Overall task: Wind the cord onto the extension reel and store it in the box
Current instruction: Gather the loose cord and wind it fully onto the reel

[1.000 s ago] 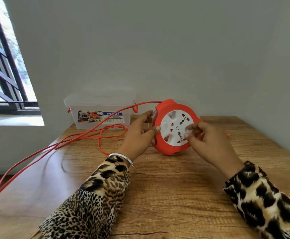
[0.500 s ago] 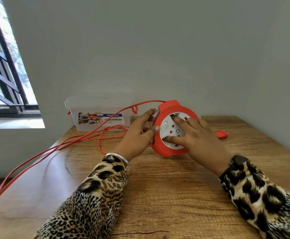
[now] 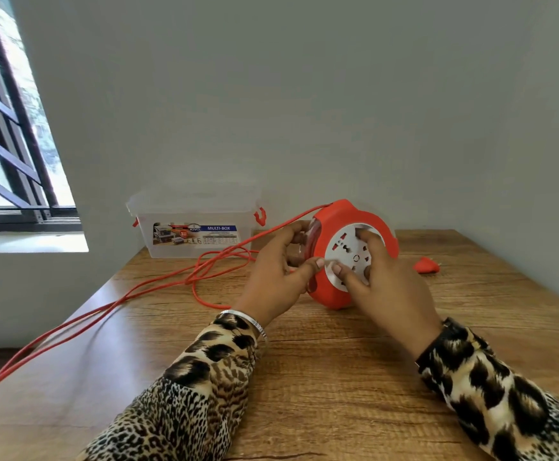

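A round red extension reel [image 3: 328, 287] with a white socket face stands on edge at the middle of the wooden table [image 3: 321, 377]. My left hand [image 3: 278, 277] grips its left rim, thumb at the front. My right hand [image 3: 391, 287] lies on the white face with fingers spread and pressed on it. A long red cord [image 3: 158, 284] runs from the reel's top leftward, loops on the table and hangs off the left edge. A clear plastic box [image 3: 191, 227] with lid and red clasps stands at the back left.
A red plug [image 3: 427, 265] lies on the table right of the reel. The wall is close behind the table and on the right. A barred window [image 3: 8, 134] is at the left. Bare wood lies in front of my arms.
My right hand went from pinching the reel's face to lying flat on it, and its fingers have turned round the white disc. The left hand stays on the rim.
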